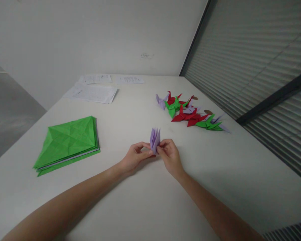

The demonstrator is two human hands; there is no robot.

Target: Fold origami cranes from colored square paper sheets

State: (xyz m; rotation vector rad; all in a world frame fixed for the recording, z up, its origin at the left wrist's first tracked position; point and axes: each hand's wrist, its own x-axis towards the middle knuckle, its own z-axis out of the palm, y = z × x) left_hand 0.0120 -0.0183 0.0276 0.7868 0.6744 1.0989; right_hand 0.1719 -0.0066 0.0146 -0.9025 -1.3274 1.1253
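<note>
Between my two hands, a small folded piece of purple origami paper stands upright, its several pointed layers fanning apart at the top. My left hand pinches its lower left side between thumb and fingers. On the opposite side, my right hand is closed on the lower right edge, thumb toward me. Both hands are low over the white table. Some of the paper's lower part is hidden behind the fingertips.
A stack of creased green paper sheets lies at left. Several folded paper cranes in red, green and purple are grouped at right, near two brown round pieces. Printed papers lie at the back left. Window blinds border the right side.
</note>
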